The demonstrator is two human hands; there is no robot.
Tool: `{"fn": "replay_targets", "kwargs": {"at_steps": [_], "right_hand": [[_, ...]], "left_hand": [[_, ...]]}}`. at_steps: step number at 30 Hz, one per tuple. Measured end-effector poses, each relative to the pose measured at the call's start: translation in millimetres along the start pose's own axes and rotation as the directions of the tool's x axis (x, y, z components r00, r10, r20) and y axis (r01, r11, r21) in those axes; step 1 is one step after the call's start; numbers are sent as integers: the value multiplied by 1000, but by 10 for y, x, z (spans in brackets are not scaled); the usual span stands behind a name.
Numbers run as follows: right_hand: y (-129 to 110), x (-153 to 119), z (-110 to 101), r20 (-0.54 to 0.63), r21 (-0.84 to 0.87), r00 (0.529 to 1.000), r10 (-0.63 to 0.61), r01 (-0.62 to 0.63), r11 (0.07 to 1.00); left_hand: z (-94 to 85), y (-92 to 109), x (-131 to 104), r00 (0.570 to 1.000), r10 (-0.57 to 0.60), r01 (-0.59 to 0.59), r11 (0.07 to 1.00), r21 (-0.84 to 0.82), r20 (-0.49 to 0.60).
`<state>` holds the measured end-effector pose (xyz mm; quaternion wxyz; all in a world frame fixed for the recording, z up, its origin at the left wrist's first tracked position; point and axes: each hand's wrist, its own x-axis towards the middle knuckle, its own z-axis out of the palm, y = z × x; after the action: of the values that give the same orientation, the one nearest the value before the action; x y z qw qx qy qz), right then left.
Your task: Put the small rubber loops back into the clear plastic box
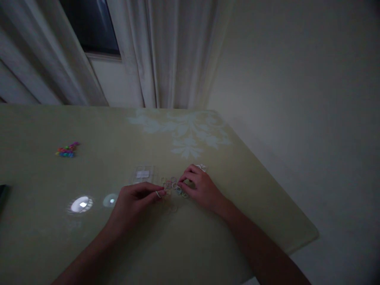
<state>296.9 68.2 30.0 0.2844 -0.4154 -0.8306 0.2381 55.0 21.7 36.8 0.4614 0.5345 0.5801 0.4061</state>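
Picking thru loose rings (169, 184) on surface (204, 241), prob., w/ L hand (135, 200) pinching pale ring (158, 194) betw. near-closed fingers, R hand (202, 188) at rings, fingers almost together, hold unclear, next likely needing single ring freed.

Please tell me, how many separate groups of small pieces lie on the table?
3: a bright multicoloured pile at far left, pale rings between the left hand and right hand, and white pieces just beyond the right hand, which partly hides them. Others may be hidden.
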Motion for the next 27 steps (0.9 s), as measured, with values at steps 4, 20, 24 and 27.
{"fn": "replay_targets", "kwargs": {"at_steps": [4,20,24,27], "right_hand": [[7,2,16,-6,27,1000,6,-6,1000],[36,33,-68,-15,67,996,92,-91,994],[63,30,-133,109,22,991,84,-87,996],[78,23,-174,205,-2,976,79,-80,997]], "left_hand": [[12,-31,-15,997,-29,26,999,-41,-67],[-51,-38,42,996,9,19,956,-293,91],[-54,-22,61,995,-3,32,953,-300,99],[-54,-3,56,998,-36,47,976,-215,56]]}}
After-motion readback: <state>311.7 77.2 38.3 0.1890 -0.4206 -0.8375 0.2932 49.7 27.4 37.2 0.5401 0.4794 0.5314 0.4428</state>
